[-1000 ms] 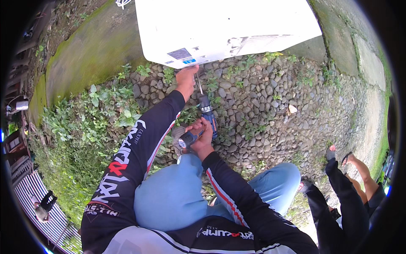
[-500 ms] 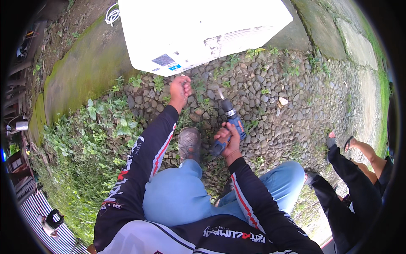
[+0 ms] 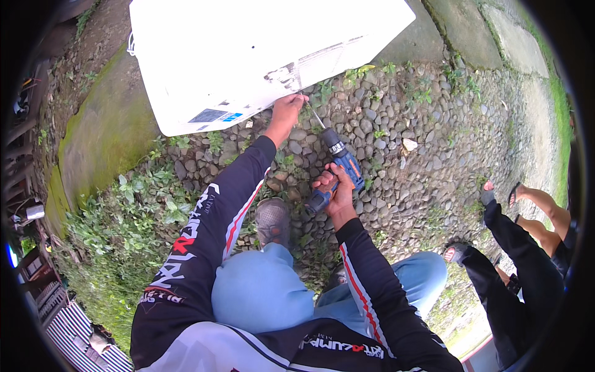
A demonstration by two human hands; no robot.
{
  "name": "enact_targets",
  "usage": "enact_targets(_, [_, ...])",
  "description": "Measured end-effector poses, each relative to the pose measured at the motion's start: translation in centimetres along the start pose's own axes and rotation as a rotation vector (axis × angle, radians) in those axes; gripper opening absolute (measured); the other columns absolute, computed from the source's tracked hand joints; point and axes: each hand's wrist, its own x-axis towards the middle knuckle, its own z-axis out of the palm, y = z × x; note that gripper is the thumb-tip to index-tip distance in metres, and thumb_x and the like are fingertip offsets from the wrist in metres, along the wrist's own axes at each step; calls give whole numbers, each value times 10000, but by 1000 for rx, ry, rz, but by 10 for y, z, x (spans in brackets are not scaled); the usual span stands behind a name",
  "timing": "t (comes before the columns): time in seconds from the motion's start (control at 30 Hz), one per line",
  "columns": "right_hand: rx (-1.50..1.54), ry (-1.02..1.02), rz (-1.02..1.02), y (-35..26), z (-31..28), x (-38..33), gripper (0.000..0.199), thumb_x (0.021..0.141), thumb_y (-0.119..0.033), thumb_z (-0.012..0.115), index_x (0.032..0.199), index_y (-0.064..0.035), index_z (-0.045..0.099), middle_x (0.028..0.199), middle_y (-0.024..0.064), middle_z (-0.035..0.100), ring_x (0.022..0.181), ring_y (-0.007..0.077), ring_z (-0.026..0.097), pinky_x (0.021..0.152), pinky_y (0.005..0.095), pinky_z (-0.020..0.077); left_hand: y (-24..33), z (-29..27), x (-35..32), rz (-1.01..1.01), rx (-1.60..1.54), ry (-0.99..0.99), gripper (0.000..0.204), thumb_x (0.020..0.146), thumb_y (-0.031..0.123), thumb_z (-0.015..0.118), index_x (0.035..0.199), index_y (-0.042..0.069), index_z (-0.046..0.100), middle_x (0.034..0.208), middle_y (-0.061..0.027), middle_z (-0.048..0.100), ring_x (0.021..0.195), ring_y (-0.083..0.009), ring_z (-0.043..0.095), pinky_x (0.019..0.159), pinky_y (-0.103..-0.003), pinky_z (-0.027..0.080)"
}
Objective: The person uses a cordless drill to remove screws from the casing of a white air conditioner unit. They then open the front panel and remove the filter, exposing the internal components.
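A person in blue jeans crouches on a bed of pebbles [image 3: 390, 180], working a power drill [image 3: 351, 171] toward the lower edge of a large white casing [image 3: 260, 56]. The right hand [image 3: 338, 193] is wrapped around the drill's handle, the blue-and-black tool tilted so that its long, thin bit [image 3: 317, 118] points up at the casing. The left hand [image 3: 287, 116] reaches to that same edge, fingers drawn in beside the bit's tip; whether they pinch a fastener or steady the bit, one cannot tell. Nor is it clear that the tip touches anything. The step in hand looks to be lining the bit up at the casing's underside. The next move seems to call for seating the tip squarely, with the guiding fingers clear of it, before any squeeze of the trigger. Leafy plants [image 3: 133, 201] grow at left, while another person's dark-trousered legs [image 3: 496, 273] show at right.
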Motion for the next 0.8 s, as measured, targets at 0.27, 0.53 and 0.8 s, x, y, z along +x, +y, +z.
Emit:
enact_targets(0.27, [27, -29, 3, 9, -3, 5, 136, 1018, -216, 684, 1020, -83, 652, 717, -29, 578, 645, 129, 581, 704, 371, 533, 1, 1, 2, -57, -85, -28, 245, 1053, 253, 661, 1077, 43, 784, 723, 91, 470, 574, -42, 360, 512, -247, 296])
enact_targets(0.53, [53, -24, 13, 12, -2, 8, 140, 1019, -217, 687, 1025, -80, 658, 711, -31, 579, 641, 124, 576, 697, 358, 535, 1, 1, 2, -48, -175, -39, 228, 1048, 249, 664, 1058, 54, 783, 726, 90, 462, 590, -44, 375, 519, -250, 318])
enact_targets(0.8, [73, -19, 11, 17, -6, 12, 153, 1020, -232, 685, 1020, -82, 655, 718, -38, 587, 650, 122, 583, 703, 353, 534, 2, 1, 1, -69, -175, -33, 223, 1053, 206, 657, 1108, 11, 750, 710, 82, 448, 555, -38, 354, 485, -241, 306])
